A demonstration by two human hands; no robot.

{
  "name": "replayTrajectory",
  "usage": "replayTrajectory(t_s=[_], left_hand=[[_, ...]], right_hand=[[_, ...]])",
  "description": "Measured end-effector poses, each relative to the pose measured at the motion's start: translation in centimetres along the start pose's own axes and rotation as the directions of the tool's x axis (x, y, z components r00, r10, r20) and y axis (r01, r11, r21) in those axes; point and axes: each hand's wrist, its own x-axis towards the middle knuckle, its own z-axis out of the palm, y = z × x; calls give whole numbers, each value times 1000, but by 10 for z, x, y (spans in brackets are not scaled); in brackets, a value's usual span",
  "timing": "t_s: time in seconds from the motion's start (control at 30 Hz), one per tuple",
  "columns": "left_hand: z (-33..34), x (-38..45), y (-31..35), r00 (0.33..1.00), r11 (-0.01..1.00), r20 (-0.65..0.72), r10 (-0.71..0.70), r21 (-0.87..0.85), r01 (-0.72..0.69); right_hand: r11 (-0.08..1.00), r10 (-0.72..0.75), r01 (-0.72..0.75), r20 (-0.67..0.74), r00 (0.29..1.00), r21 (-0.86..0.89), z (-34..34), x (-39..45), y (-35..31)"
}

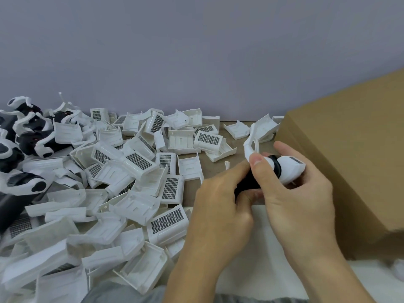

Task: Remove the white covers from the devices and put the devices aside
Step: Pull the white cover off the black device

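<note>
Both hands hold one black and white device [282, 168] above the table, right of centre. My left hand [220, 206] grips its black lower body [248, 182]. My right hand [297, 193] wraps the white upper end, its thumb pressed on a thin white cover piece [251, 145] that sticks up from the device. A large heap of loose white covers [122, 182], many with dark grid panels, fills the table's left and middle. Several black and white devices [28, 136] lie piled at the far left.
A brown cardboard box [349, 160] stands at the right, close to my right hand. A plain grey wall [196, 51] backs the table. Bare brown tabletop [209, 169] shows between the heap and my hands. A white sheet [262, 248] lies under my wrists.
</note>
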Motion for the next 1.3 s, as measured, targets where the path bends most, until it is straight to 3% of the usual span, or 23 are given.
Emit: replayTrajectory(t_s=[0.07,0.13,0.2,0.27,0.33,0.4,0.43,0.63,0.8,1.07,1.17,1.3], left_hand=[[0,0,-1,999,1000,-31,-13,-19,12],[0,2,1,986,997,-160,-37,-67,27],[-2,4,6,934,963,-320,-157,-260,72],[-7,7,9,840,811,-384,-384,-575,108],[-15,7,8,778,564,-258,-573,-812,147],[-21,9,13,763,361,-123,-634,-920,151],[-22,9,16,767,326,-108,-633,-935,137],[-16,12,14,726,335,-143,-672,-934,126],[-19,9,12,791,301,-63,-608,-941,156],[-20,6,9,758,355,5,-652,-881,311],[-20,4,10,744,337,50,-666,-870,361],[-18,3,12,794,368,53,-606,-866,338]], right_hand=[[997,17,-22,77,997,70,2,-2,0],[990,47,-66,151,987,127,4,-5,2],[983,82,-102,136,987,150,4,-6,4],[985,111,-119,71,991,126,1,-4,7],[987,143,-144,16,990,70,-2,0,9],[979,201,-202,12,979,30,-3,2,11],[972,234,-234,36,972,15,-3,3,12],[928,371,-358,328,869,-100,6,-3,18],[885,376,-460,475,796,70,4,-3,11],[957,144,-271,648,748,101,4,-7,8],[962,130,-256,659,740,97,6,-9,7],[961,163,-267,627,762,75,11,-11,9]])
